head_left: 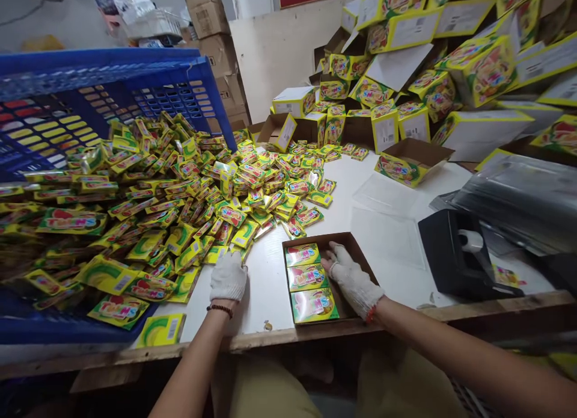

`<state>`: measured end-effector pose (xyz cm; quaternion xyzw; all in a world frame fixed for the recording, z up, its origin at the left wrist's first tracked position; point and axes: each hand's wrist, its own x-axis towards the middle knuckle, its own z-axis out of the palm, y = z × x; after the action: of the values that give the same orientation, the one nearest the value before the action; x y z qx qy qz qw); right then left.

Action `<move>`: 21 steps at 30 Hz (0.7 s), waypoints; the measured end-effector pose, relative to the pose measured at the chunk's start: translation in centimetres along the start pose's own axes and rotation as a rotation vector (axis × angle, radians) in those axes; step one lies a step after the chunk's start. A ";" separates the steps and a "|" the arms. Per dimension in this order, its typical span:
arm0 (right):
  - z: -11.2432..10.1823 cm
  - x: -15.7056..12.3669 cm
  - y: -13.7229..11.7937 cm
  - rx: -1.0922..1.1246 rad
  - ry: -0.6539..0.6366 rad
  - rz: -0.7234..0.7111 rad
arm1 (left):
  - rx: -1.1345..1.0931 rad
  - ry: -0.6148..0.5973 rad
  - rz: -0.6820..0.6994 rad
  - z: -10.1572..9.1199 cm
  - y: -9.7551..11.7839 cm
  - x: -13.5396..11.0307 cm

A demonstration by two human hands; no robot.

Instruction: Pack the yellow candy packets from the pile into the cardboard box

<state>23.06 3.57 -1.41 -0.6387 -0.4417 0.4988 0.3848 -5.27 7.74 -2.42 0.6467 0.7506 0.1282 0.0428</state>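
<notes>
A gloved right hand (354, 279) rests inside an open brown box (360, 255) on the white worktop (396, 237), beside three yellow packets (309, 281) lying in a column. The gloved left hand (228, 276) touches the edge of a large packet heap (180, 201) spilling from a tipped blue crate (135, 81). Printed cartons (406, 75) pile up behind.

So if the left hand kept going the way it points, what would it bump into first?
Probably the packets just past the left hand; its fingers point up and slightly right into the pile's near edge, seemingly touching it already.
</notes>
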 end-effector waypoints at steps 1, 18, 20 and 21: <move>-0.4 -0.1 -0.5 0.031 -0.008 -0.018 | 0.015 -0.016 0.011 0.0 -0.1 -0.5; 4.0 -2.1 -5.3 0.477 -0.341 -0.025 | -1.165 -0.200 -0.217 -2.8 3.0 -5.9; 5.2 -2.0 -5.3 0.450 -0.464 -0.008 | -1.364 -0.359 -0.162 -3.4 4.8 -7.1; 5.5 -1.9 -5.4 0.420 -0.508 -0.022 | -1.367 -0.385 -0.129 -3.4 5.5 -7.2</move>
<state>16.50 3.71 3.10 -0.3958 -0.4177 0.7184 0.3909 0.38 0.92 1.54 0.4406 0.5181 0.4508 0.5782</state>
